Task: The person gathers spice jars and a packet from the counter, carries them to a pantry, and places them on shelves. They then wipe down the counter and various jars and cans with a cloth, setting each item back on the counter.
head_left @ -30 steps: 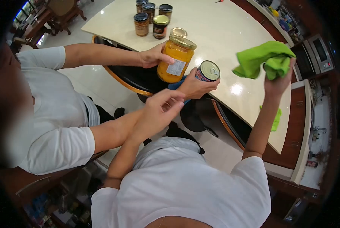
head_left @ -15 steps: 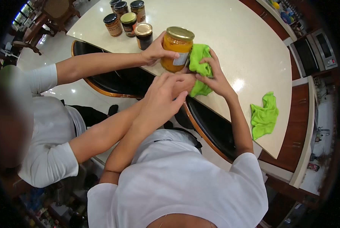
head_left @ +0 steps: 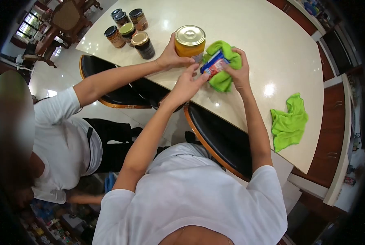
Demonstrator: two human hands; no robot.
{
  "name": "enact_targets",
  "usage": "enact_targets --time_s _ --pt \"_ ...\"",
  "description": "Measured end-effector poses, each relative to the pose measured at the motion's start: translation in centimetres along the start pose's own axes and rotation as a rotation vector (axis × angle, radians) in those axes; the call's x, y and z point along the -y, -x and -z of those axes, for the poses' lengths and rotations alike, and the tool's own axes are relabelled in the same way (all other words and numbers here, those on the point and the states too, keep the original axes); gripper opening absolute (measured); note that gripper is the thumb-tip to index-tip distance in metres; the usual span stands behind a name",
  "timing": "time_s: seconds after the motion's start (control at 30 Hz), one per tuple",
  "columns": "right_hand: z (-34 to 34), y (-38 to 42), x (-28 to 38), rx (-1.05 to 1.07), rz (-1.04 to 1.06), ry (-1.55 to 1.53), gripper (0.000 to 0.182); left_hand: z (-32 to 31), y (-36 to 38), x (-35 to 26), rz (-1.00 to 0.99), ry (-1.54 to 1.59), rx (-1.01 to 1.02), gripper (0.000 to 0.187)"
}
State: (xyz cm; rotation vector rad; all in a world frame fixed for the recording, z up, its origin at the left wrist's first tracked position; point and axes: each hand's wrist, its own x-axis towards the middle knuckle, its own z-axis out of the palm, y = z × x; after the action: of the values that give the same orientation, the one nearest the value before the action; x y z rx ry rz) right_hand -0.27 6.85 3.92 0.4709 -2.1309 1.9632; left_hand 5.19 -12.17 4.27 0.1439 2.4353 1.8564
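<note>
My right hand (head_left: pixel 238 69) holds a small blue and red can (head_left: pixel 215 66) together with a crumpled green cloth (head_left: pixel 222 83). The fingers of my left hand (head_left: pixel 187 85) are spread, with the fingertips at the can's near left end. Just beyond, a large jar with a gold lid and orange contents (head_left: pixel 189 41) stands on the pale table; a co-worker's hand (head_left: pixel 172 57) is around its left side.
Several small dark-lidded and gold-lidded jars (head_left: pixel 143 45) stand at the back left of the table (head_left: pixel 247 32). A second green cloth (head_left: pixel 289 122) lies near the right corner. Black chairs (head_left: pixel 219 134) line the near edge. A co-worker (head_left: pixel 64 147) stands at the left.
The blue and red can now shows in my right hand with the cloth. The co-worker's other arm has drawn back from my hands to the lower left. My left hand has opened out beside the can.
</note>
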Motion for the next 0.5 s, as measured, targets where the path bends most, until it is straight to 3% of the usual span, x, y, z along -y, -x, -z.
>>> enact_targets --time_s 0.03,0.1,0.13,0.17,0.2,0.27,0.33,0.37,0.4,0.47,0.5 --pt "0.8 0.2 0.6 -0.037 -0.156 -0.308 0.057 -0.3 0.0 -0.4 0.052 0.133 0.091 0.069" --pt "2.2 0.7 2.6 0.039 -0.1 -0.315 0.055 -1.5 -0.2 -1.1 0.145 0.515 0.247 0.068" --pt "3.0 1.2 3.9 0.12 -0.057 -0.323 0.053 -2.2 -0.2 -1.4 0.142 0.514 0.254 0.068" --pt "3.0 1.8 5.5 0.169 0.018 -0.156 0.049 -2.7 0.0 -1.8 0.119 0.587 0.345 0.066" --pt "2.2 2.7 7.7 0.16 0.137 0.03 0.034 -3.2 0.0 -2.1 0.096 0.66 0.437 0.064" --pt "2.1 2.5 7.7 0.073 0.338 0.123 0.013 -4.3 0.7 -2.7 0.027 0.552 0.459 0.059" --pt "2.2 2.2 7.5 -0.357 -0.113 -0.033 0.026 -5.3 2.5 -3.9 0.316 1.018 0.387 0.06" --pt "2.3 1.6 8.2 -0.441 -0.125 -0.264 0.041 -5.1 2.1 -2.8 0.307 1.097 0.521 0.06" --pt "2.1 1.4 8.8 -0.488 -0.074 -0.489 0.041 -5.0 2.2 -2.8 0.305 1.085 0.533 0.06" --pt "2.5 4.0 9.3 -0.267 0.007 -0.302 0.031 -4.3 2.7 -4.8 0.221 1.243 0.529 0.059" --pt "1.9 4.8 8.6 -0.069 0.296 0.009 0.03 -3.9 2.3 -5.0 0.269 1.286 0.431 0.06"
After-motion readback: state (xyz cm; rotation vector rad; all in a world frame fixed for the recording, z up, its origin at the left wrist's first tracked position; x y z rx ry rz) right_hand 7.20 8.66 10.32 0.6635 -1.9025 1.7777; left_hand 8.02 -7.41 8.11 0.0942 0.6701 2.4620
